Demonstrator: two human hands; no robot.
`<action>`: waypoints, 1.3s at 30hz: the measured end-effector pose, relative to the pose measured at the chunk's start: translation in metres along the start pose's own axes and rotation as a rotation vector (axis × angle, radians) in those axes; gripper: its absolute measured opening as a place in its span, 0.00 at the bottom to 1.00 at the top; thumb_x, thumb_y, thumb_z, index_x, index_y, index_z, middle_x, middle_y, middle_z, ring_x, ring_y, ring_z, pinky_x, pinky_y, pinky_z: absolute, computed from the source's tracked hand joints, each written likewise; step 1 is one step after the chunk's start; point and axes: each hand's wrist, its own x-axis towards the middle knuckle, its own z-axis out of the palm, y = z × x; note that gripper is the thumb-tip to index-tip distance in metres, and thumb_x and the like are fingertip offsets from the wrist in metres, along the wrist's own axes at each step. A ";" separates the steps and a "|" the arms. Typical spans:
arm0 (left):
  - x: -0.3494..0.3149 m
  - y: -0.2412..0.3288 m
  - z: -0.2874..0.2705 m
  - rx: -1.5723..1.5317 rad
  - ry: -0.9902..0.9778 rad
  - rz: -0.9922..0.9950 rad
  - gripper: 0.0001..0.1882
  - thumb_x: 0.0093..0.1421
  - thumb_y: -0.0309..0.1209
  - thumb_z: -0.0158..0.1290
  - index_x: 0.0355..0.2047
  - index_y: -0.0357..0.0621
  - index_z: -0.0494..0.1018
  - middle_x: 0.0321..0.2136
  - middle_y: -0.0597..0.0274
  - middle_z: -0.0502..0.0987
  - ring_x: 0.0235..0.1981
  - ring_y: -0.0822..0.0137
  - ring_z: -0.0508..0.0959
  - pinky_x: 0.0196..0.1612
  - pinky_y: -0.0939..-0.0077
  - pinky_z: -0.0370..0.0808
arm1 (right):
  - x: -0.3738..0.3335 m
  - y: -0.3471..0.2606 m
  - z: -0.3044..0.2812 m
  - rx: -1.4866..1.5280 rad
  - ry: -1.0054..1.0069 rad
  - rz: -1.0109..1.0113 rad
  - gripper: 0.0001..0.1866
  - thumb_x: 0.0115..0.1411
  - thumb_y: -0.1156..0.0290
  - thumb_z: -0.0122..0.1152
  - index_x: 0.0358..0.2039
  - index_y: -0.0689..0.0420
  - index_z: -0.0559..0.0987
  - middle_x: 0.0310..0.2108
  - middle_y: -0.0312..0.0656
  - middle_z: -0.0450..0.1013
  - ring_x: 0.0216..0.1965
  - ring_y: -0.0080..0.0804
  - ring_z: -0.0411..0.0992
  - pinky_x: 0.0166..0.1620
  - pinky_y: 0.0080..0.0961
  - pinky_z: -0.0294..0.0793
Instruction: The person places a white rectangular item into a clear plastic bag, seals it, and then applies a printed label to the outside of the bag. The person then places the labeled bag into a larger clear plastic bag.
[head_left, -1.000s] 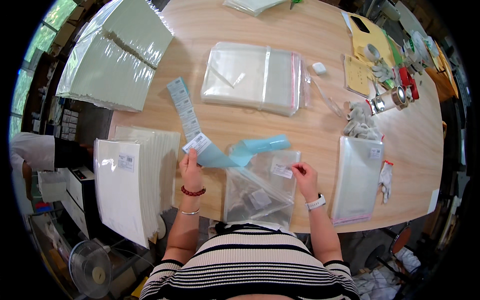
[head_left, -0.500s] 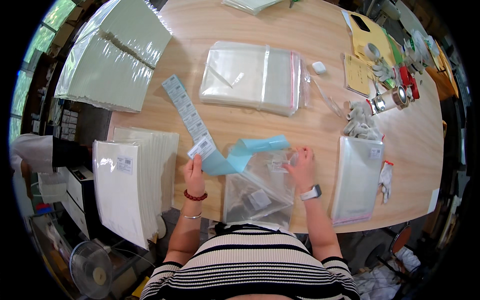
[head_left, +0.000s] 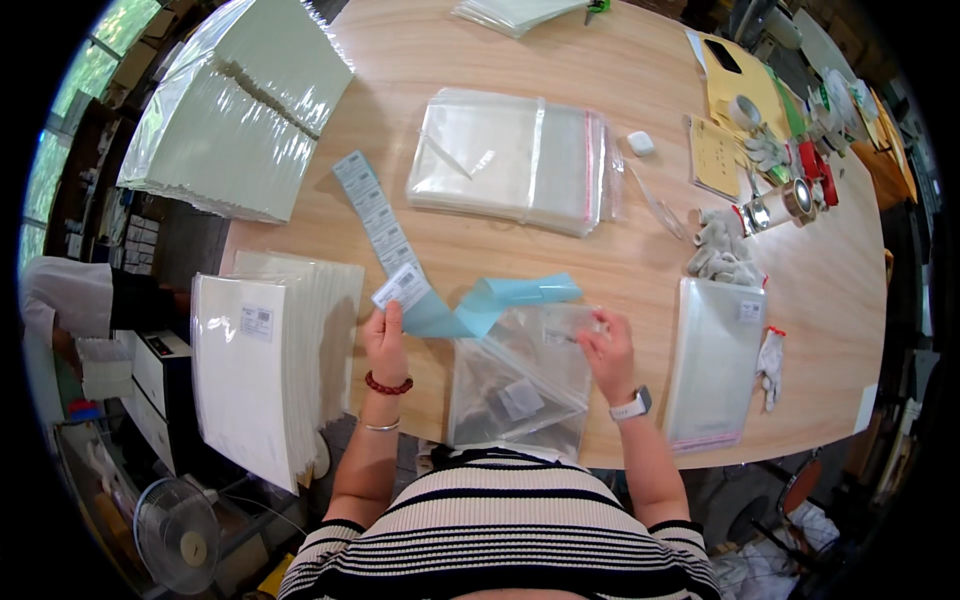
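My left hand [head_left: 385,340] is closed on the lower part of a strip of labels [head_left: 375,220], white printed labels on blue backing. The strip's bare blue tail [head_left: 490,305] twists to the right and curls over the top of a clear plastic bag [head_left: 480,390]. This bag lies flat in front of me, with a small white square showing on it. Close to its upper right corner is a faint label [head_left: 557,333]. Beside that label my right hand [head_left: 610,355] has its fingers curled together; whatever they pinch, if anything, is too small to make out.
A stack of clear bags [head_left: 505,160] lies farther back, and another stack [head_left: 717,360] to the right, near white gloves [head_left: 725,248]. Wrapped white stacks [head_left: 240,350] stand at left. A metal can [head_left: 780,207] and tape roll [head_left: 743,112] are at far right.
My right hand has drawn back slightly from the label on the bag, its fingers now more curled. My left hand still holds the label strip. The whole view has shifted a little.
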 end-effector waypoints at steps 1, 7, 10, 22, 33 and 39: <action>-0.001 0.001 0.000 0.044 -0.012 0.007 0.15 0.58 0.36 0.40 0.34 0.37 0.69 0.26 0.69 0.71 0.24 0.82 0.66 0.25 0.88 0.62 | -0.008 -0.007 0.000 0.098 -0.107 -0.010 0.03 0.42 0.74 0.56 0.20 0.58 0.73 0.31 0.41 0.67 0.33 0.39 0.64 0.36 0.30 0.65; -0.023 -0.009 0.025 -0.169 -0.225 -0.245 0.14 0.58 0.32 0.41 0.37 0.34 0.68 0.28 0.69 0.71 0.26 0.82 0.66 0.29 0.89 0.63 | -0.042 -0.046 0.024 0.393 -1.021 -0.250 0.07 0.47 0.74 0.53 0.28 0.60 0.72 0.26 0.43 0.69 0.28 0.38 0.67 0.35 0.28 0.67; -0.042 -0.020 0.036 -0.091 -0.428 -0.257 0.12 0.57 0.31 0.42 0.38 0.37 0.68 0.33 0.69 0.70 0.32 0.81 0.66 0.34 0.86 0.64 | -0.024 -0.049 0.027 0.717 -0.367 0.432 0.12 0.47 0.75 0.53 0.35 0.59 0.71 0.27 0.43 0.69 0.27 0.34 0.68 0.33 0.24 0.67; -0.044 -0.028 0.049 -0.134 -0.514 -0.477 0.17 0.58 0.35 0.40 0.39 0.34 0.66 0.34 0.66 0.70 0.36 0.78 0.67 0.41 0.82 0.63 | 0.006 -0.053 0.022 0.422 -0.356 0.064 0.17 0.43 0.79 0.57 0.37 0.59 0.72 0.23 0.43 0.69 0.26 0.33 0.68 0.30 0.24 0.66; -0.044 -0.020 0.047 0.060 -0.626 -0.236 0.15 0.57 0.33 0.39 0.37 0.33 0.68 0.33 0.62 0.71 0.35 0.75 0.68 0.39 0.81 0.64 | -0.013 -0.054 0.029 0.435 -0.128 0.008 0.11 0.39 0.78 0.58 0.28 0.56 0.76 0.27 0.40 0.70 0.31 0.34 0.66 0.35 0.31 0.63; -0.036 -0.044 0.029 -0.087 -0.345 -0.453 0.16 0.58 0.33 0.39 0.36 0.32 0.68 0.33 0.63 0.70 0.35 0.75 0.68 0.39 0.81 0.64 | -0.029 -0.070 0.006 0.363 -0.173 -0.118 0.15 0.37 0.79 0.58 0.28 0.50 0.76 0.38 0.40 0.67 0.40 0.36 0.64 0.47 0.45 0.53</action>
